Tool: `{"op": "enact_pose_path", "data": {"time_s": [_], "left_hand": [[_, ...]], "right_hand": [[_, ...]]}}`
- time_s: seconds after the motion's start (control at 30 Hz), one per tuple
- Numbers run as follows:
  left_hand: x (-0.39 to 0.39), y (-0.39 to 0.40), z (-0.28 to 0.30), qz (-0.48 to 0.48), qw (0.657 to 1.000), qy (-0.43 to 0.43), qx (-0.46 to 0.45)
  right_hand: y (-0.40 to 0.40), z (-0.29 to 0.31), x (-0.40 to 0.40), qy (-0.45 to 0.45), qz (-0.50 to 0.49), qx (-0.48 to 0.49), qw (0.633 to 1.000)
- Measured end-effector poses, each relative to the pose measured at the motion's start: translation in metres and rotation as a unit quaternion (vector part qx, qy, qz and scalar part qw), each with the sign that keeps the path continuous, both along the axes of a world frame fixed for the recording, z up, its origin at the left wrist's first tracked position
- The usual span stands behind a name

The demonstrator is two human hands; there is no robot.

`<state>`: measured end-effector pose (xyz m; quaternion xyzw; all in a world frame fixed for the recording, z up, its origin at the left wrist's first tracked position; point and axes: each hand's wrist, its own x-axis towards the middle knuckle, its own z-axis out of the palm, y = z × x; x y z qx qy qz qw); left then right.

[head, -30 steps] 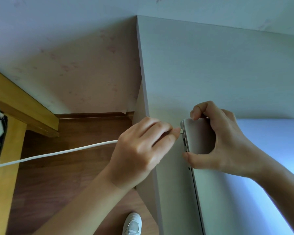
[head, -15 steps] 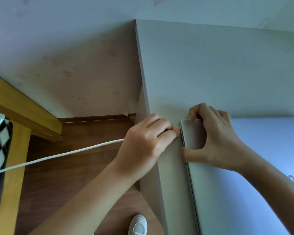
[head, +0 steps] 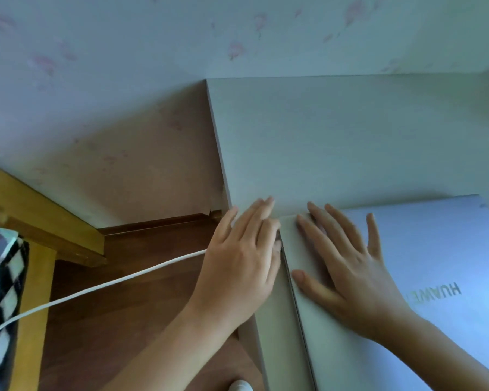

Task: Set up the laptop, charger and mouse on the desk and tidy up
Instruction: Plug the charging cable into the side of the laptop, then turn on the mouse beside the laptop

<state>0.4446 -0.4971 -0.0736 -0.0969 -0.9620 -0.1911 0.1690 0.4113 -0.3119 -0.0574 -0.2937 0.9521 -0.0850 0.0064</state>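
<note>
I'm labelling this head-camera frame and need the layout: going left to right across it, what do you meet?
Checkered cloth → wooden frame → white charger cable → left hand → desk edge → right hand flat on the closed laptop.

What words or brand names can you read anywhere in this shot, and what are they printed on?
"HUAWEI": on the closed lid of the laptop, seen upside down from the head camera, its last letters washed out by glare.
No other text is visible on the desk, the white cable or the wall.
</note>
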Motion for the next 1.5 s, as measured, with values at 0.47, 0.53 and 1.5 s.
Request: {"op": "enact_pose_path", "data": {"time_s": [0.47,0.53,1.5], "left_hand": [[-0.004,0.094,-0.001,-0.044,0.992,-0.103,-0.065],[-0.010,0.105,-0.002,-0.050,0.991,-0.110,-0.065],[-0.120,0.303,0.003,-0.094,0.983,-0.106,-0.117]], "right_hand": [[0.071,0.000,0.030,0.003,-0.130,-0.010,0.991],[0.082,0.000,0.031,0.001,-0.151,-0.005,0.989],[0.286,-0.010,-0.114,0.076,-0.192,-0.172,0.963]]}}
